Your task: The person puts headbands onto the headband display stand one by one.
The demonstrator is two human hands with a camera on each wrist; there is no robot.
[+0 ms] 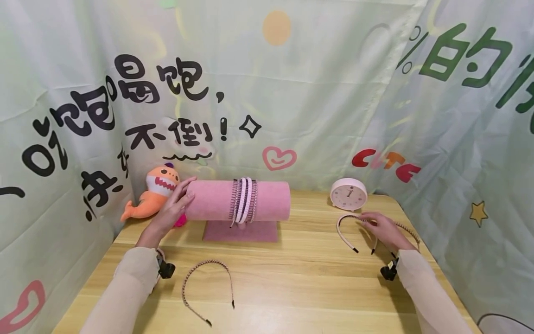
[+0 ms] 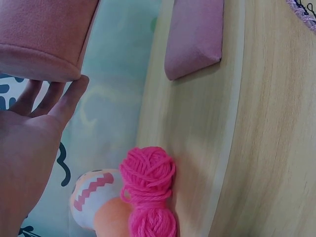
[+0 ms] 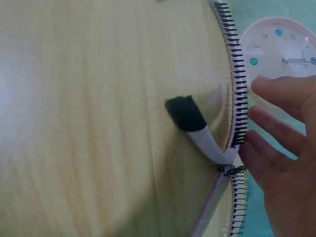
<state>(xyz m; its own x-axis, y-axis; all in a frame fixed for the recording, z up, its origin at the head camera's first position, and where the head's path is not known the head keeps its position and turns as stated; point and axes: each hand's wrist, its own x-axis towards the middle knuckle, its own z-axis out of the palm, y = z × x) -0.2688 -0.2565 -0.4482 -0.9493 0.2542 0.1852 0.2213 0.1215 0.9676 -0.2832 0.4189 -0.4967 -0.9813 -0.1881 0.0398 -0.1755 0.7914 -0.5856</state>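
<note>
One headband, front: the beaded headband (image 1: 208, 261) lies loose on the desk (image 1: 300, 287), nearest the viewer, its two dark tips apart.
Headband by the left sleeve: a pink headband (image 1: 162, 254), mostly hidden by the cuff.
Right hand: the right hand (image 3: 291, 128) has its thumb and fingers apart and slightly bent; the fingertips are at the edge of a pale toothed headband (image 3: 238, 84), though whether they touch it I cannot tell.
Headband on the far right: a brownish headband (image 1: 409, 228) lies on the desk, partly behind the right wrist.
Left hand: the left hand (image 1: 173, 207) is extended, fingers fairly straight, fingertips against the left end of the pink roll; its thumb is hard to make out.
Pink roll: the pink roll (image 1: 273, 200) sits level on its base (image 1: 217, 233), several headbands (image 1: 244, 199) around its middle.
Yarn: bright pink yarn (image 2: 148, 173) beside the orange toy (image 1: 148, 204).
Clock: a pale round clock (image 1: 348, 194) beyond the right hand.
Backdrop: a printed curtain (image 1: 325, 116).
</note>
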